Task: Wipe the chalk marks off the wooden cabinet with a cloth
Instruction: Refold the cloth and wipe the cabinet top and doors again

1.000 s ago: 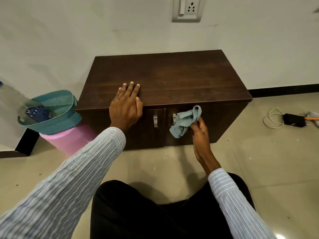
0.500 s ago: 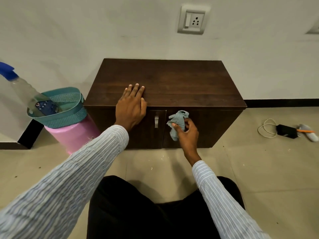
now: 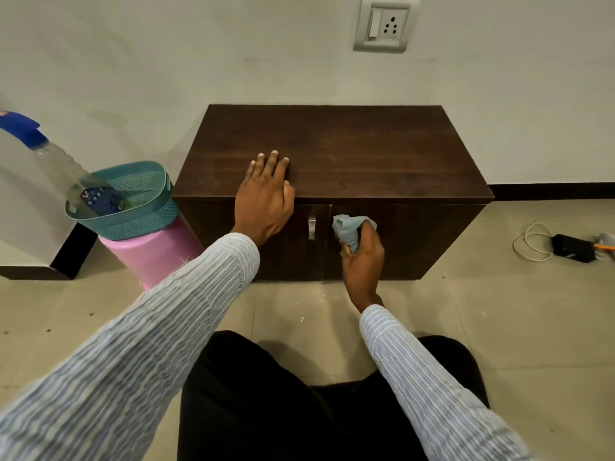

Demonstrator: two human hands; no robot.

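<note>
A dark wooden cabinet (image 3: 332, 154) stands against the pale wall in the centre of the frame, its two doors facing the camera. The left hand (image 3: 264, 197) lies flat on the front edge of the cabinet top, fingers (image 3: 271, 163) straight and together, holding nothing. The right hand (image 3: 362, 257), just below and right of centre, grips a bunched pale blue cloth (image 3: 349, 229), its fingers curled round the cloth and holding it against the upper part of the right door, just right of a metal door handle (image 3: 311, 227). Both arms wear striped sleeves. At the left of the frame a teal basket (image 3: 133, 207) sits on a pink stool (image 3: 153, 251), with a clear bottle with a blue cap (image 3: 56, 164) leaning in the basket. A wall socket (image 3: 384, 24) is at the upper right, and a black adapter with a white cable (image 3: 565, 247) lies on the tiled floor at the right edge.
</note>
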